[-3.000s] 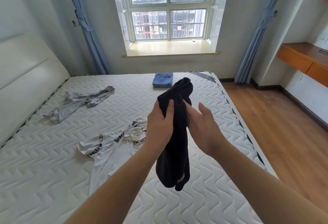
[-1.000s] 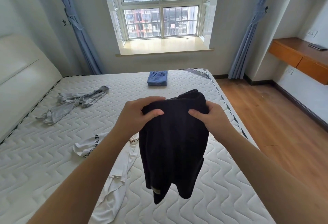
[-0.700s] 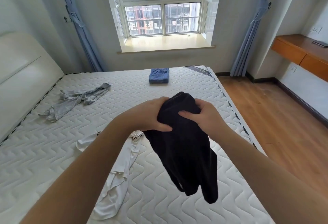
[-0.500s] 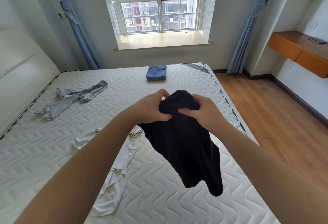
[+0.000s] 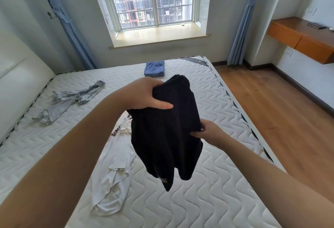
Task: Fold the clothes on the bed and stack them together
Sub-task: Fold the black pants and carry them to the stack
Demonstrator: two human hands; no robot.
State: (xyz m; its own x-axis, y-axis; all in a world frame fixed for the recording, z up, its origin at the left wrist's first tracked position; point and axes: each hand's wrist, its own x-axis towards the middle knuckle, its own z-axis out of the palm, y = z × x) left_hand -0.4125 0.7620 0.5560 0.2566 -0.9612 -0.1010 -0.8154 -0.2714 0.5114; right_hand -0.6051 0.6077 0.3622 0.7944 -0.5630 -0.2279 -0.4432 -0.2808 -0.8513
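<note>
Black garment: held up in the air at centre, hanging loose and unfolded over the bed.
Left hand: fingers curled round the garment's top edge, at 11 o'clock of it.
Right hand: fingers pinch its side edge at 3 o'clock.
White shirt: crumpled on the mattress at 8 o'clock, unfolded.
Grey garment: crumpled farther off at 10 o'clock.
Blue garment: folded, far at 12 o'clock.
Progress: apparently one piece done, three left, no stack yet.
Bed: white quilted mattress.
Room: window at 12 o'clock, blue curtains, wooden floor at 2 o'clock.
</note>
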